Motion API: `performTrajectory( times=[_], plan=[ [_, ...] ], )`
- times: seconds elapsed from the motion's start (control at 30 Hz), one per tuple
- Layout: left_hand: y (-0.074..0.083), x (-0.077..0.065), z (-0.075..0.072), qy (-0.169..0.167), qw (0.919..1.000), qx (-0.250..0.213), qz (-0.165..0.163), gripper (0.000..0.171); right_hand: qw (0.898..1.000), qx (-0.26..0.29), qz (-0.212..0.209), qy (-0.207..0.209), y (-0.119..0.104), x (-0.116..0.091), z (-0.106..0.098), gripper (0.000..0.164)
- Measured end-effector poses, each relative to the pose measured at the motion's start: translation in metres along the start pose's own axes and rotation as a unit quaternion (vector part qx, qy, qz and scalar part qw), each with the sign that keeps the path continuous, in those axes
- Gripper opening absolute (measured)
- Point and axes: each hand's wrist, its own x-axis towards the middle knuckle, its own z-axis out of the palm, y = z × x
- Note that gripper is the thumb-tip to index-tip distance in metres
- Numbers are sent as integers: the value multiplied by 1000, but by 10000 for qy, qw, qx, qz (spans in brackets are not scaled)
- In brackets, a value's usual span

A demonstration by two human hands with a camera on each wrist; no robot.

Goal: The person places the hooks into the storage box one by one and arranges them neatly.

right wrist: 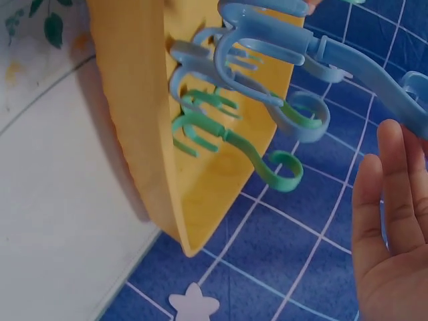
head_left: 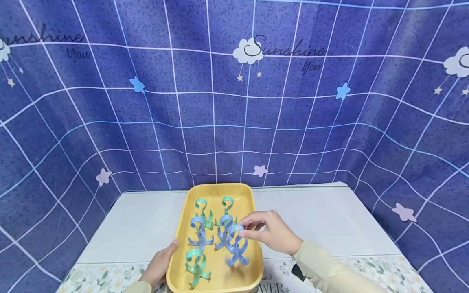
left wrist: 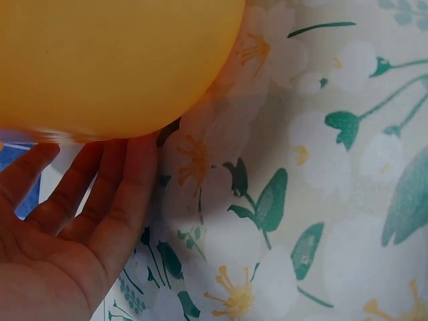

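A yellow tray (head_left: 220,280) holds several four-clawed plastic hanging hooks with curled tops. My right hand (head_left: 272,232) pinches the curled top of a blue hook (head_left: 237,256) above the tray's right side; its claws point down. In the right wrist view, this blue hook (right wrist: 314,47) stretches toward the fingers (right wrist: 401,194). Two more blue hooks (head_left: 200,240) stand left of it. Green hooks (head_left: 198,268) are at the near left and at the back. At the tray's left edge, my left hand (head_left: 159,262) grips the tray, its fingers (left wrist: 124,194) against the underside.
The tray stands on a white table (head_left: 146,215) whose near part has a floral cloth (head_left: 99,276). A blue curtain (head_left: 205,101) with a grid pattern hangs behind and at both sides. A small black object (head_left: 298,272) shows below the right wrist.
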Motion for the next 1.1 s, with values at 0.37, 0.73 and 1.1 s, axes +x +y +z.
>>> performTrajectory(
  times=[0.37,0.73,1.1],
  plan=[
    [0,-1,0,37,10000,-8,35,78,9992,143,254,-267,4,0,19,18],
    [0,-2,1,65,9998,-154,66,76,9976,57,396,-560,11,5,37,14],
    [1,-2,1,118,9999,-56,18,75,9955,10,773,-542,13,5,44,12]
  ],
)
